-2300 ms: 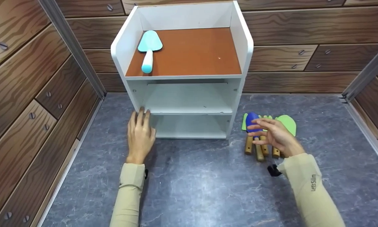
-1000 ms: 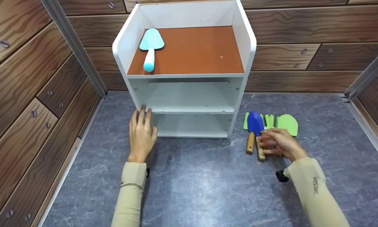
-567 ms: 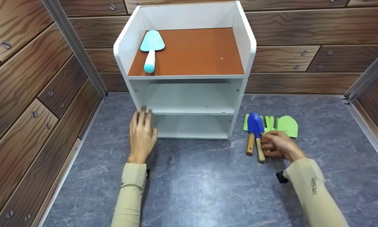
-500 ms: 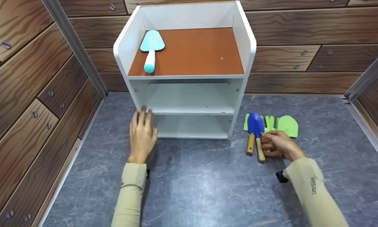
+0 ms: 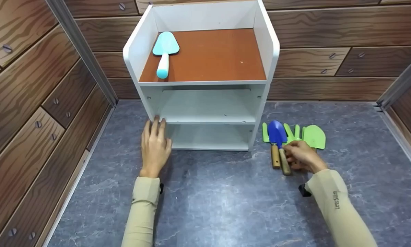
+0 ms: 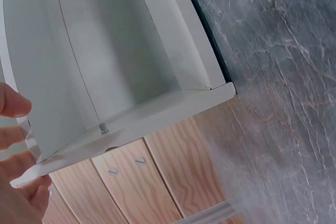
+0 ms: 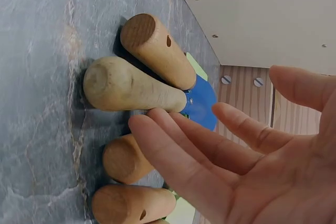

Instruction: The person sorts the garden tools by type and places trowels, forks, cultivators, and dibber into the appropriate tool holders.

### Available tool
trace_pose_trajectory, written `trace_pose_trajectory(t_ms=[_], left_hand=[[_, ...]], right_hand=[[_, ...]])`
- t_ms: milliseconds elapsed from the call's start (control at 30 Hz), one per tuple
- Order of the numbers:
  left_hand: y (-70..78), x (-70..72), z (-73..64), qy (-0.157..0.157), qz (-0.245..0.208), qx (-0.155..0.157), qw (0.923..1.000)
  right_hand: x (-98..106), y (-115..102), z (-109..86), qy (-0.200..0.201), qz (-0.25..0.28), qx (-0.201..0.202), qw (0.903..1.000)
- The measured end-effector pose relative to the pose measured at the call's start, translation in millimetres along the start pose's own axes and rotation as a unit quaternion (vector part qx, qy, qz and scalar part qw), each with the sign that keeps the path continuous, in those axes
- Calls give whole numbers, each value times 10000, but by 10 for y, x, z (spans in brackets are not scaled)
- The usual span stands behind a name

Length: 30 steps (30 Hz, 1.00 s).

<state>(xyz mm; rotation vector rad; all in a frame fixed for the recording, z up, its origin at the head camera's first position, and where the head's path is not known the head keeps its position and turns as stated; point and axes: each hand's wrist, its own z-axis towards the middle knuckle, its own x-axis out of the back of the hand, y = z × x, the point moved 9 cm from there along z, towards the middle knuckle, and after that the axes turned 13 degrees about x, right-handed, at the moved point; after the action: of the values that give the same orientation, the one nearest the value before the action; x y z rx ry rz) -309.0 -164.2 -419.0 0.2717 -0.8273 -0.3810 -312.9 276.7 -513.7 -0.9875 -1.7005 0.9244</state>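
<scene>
My left hand [image 5: 154,149] rests with fairly straight fingers at the front corner where the middle shelf meets the left panel of a small white cabinet [image 5: 209,83]. In the left wrist view, its fingers [image 6: 16,163] lie on both sides of the panel edge. To the cabinet's right, my right hand [image 5: 303,156] is at a row of garden tools. Its fingers [image 7: 184,177] are mostly straight, touching or close to the wooden handle of a blue trowel [image 5: 277,132]. A green-headed tool [image 5: 265,133], a green hand fork [image 5: 289,132] and a green spade [image 5: 314,136] lie around it.
A turquoise trowel [image 5: 165,44] with a white handle lies on the cabinet's brown top [image 5: 215,56], at the left. Wood-patterned walls [image 5: 329,27] enclose the grey marbled floor [image 5: 219,199] at the back and both sides.
My right hand has come down from above the tools to the handles. The handles have tilted and slid slightly right at their ends, and the green heads have shifted. My left hand stays put.
</scene>
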Motion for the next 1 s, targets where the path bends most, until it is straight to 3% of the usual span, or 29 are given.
trace_pose_trajectory(t_ms=[300,567,867,1000], left_hand=[[7,-4,-7,-68,0,65,10000],[0,-5,-3,-58,-6,73,10000],[-5,-10,-8,-23,-26,71,10000],[0,-15,-4,-36,-38,66,10000]], right_hand=[[-25,81,79,-61,-78,-239,9997],[6,135,146,332,-353,-194,9986],[-3,130,207,553,-1485,28,9874],[-21,131,225,554,-1580,51,9859]])
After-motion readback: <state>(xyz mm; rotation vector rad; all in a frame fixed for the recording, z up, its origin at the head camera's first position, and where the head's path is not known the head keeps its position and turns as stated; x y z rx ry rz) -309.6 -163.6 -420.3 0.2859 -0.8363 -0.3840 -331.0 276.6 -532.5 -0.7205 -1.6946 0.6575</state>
